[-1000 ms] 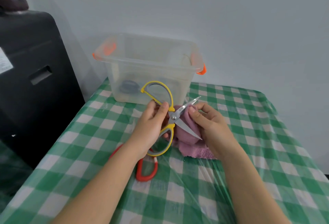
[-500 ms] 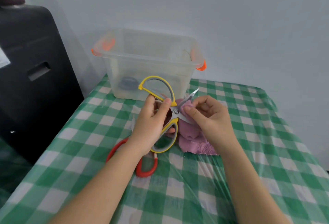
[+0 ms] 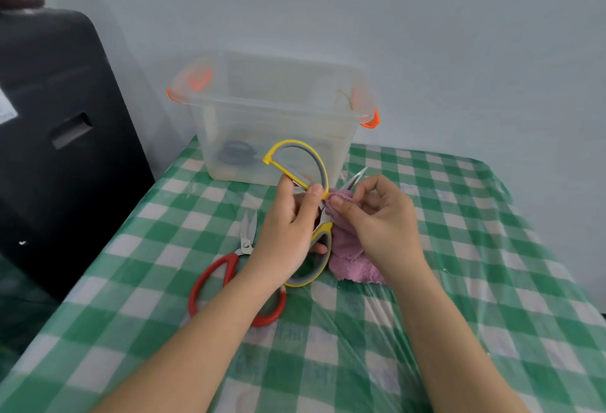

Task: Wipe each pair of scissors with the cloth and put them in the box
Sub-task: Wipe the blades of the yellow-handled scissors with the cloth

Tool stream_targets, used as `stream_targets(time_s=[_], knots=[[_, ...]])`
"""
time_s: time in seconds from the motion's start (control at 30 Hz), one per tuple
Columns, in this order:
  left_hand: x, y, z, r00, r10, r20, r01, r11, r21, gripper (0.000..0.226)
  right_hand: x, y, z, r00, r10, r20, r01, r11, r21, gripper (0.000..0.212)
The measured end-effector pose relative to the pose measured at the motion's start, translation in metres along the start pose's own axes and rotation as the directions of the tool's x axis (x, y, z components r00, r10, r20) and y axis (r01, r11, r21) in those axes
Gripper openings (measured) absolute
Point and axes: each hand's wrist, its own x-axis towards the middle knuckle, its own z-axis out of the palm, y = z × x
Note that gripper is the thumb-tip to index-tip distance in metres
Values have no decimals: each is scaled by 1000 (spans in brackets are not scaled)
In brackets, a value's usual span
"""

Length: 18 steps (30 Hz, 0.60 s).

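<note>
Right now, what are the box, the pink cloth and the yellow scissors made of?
The box looks like clear plastic: a dark thing inside shows through its wall. The pink cloth looks like soft, fuzzy fabric, maybe fleece, since it bunches and looks fluffy. The yellow scissors seem to have smooth plastic handles with a grey lining and shiny blades, probably metal.

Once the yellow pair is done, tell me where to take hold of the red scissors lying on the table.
Take the red scissors by the handle loops, coming from above on the near side. They lie flat on the tablecloth with the closed blades pointing away toward the box, so the wide loops face you. The left forearm now covers the right loop; the left loop is exposed.
</note>
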Motion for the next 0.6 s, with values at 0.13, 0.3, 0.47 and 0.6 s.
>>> stream_targets(time_s=[0.13,0.3,0.47,0.6], knots=[[3,-4,-1,997,-71,10,72,993,-91,15,2,1,-2,999,13,37,-13,1000,6,29],[4,-6,0,994,-107,-1,106,981,-161,23,1,-1,-6,994,22,107,-5,987,-160,37],[1,-4,2,999,-36,5,36,996,-82,26,3,0,-4,999,33,40,-28,993,-110,42],[-4,-1,4,999,-16,-33,14,999,-50,27,1,1,-5,998,56,28,-55,998,-26,37]])
